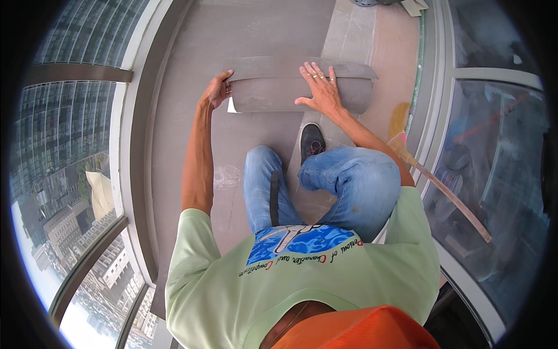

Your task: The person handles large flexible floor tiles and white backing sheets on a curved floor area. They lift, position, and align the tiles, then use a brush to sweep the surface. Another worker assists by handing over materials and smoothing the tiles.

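Observation:
Across the floor in front of me lies a loosely rolled grey sheet (267, 96), with a bit of its white underside showing at the left end. My left hand (217, 90) grips that left end. Its thumb is at the upper edge, and some of its fingers are tucked inside the roll. On top, toward the right part, my right hand (321, 91) lies flat with fingers spread and rings on it. Beneath the roll, the floor is covered by a flat grey-brown layer (250, 29), and the roll's material looks much like it.
My dark shoe (313, 139) is planted just below the roll. A broom-like tool with a wooden handle (453, 198) leans along the right side, near a framed glass panel (494, 151). Windows with a pale frame (119, 145) run along the left. Paper scraps (414, 7) lie far right.

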